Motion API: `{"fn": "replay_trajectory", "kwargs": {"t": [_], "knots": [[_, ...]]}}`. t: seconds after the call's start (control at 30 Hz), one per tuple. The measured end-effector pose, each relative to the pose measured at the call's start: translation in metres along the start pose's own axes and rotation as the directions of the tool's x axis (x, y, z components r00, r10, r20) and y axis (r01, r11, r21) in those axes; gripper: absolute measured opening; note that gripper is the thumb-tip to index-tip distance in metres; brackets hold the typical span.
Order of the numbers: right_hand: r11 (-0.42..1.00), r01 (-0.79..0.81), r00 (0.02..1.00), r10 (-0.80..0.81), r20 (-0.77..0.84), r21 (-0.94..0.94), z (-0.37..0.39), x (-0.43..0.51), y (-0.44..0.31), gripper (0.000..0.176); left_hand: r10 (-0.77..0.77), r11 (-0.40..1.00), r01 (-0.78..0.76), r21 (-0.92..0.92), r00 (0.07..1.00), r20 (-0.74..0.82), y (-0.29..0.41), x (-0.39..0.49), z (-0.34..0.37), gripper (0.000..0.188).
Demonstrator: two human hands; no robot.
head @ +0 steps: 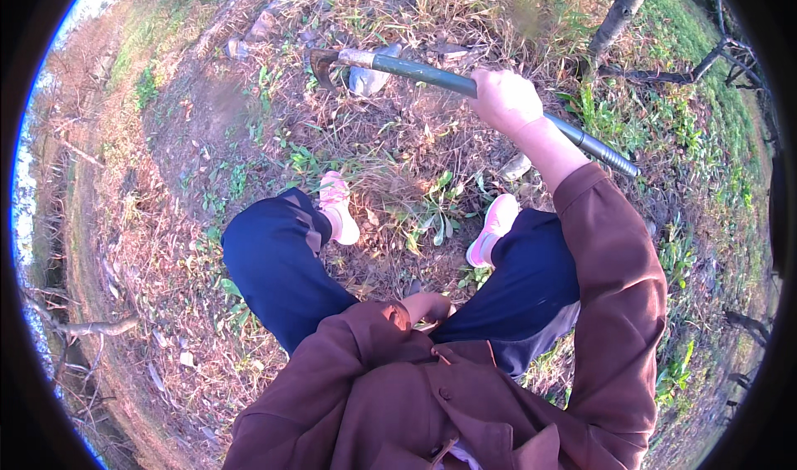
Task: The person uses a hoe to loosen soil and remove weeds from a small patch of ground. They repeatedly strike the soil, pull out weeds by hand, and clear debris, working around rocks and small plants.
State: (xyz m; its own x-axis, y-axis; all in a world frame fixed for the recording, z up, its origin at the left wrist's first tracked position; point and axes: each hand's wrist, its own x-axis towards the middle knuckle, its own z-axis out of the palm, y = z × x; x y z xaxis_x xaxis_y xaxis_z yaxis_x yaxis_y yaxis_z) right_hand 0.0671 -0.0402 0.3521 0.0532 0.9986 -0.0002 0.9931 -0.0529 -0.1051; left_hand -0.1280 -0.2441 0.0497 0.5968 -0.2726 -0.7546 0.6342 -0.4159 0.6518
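Note:
My right hand [507, 101] is closed around the green handle of a hoe [423, 72], a long-handled hand tool with a black ribbed grip end at the right. Its rusty curved metal head [322, 68] is at the upper middle, beside a pale stone [370, 74]. Near my lap, between my knees, is my left hand [439, 307]; its fingers are mostly hidden, and whether it holds anything cannot be seen. A leafy weed [441, 211] grows between my two pink shoes.
A tree trunk [622, 12] rises at the upper right, with a dark branch [654, 76] low beside it. More stones [261, 26] lie at the upper left. A small stone [515, 166] lies below the handle. Bare branches [99, 327] reach in at the left.

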Motion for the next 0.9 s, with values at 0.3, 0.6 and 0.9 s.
{"fn": "replay_trajectory", "kwargs": {"t": [0.3,0.6,0.9], "knots": [[0.997,-0.080,0.977,0.075,0.199,0.019,0.069,0.073,0.055,0.024,-0.156,0.651,0.530,-0.543,0.794,0.588,-0.037,0.011,0.022,0.061],[0.934,-0.335,0.824,0.227,0.520,0.123,0.193,0.162,0.122,0.023,0.202,0.543,0.484,-0.686,0.718,0.666,-0.072,0.019,0.009,0.083],[0.907,-0.371,0.750,0.166,0.640,0.198,0.236,0.222,0.146,0.029,0.339,0.554,0.080,-0.828,0.887,0.313,-0.096,-0.018,-0.077,0.047]]}}
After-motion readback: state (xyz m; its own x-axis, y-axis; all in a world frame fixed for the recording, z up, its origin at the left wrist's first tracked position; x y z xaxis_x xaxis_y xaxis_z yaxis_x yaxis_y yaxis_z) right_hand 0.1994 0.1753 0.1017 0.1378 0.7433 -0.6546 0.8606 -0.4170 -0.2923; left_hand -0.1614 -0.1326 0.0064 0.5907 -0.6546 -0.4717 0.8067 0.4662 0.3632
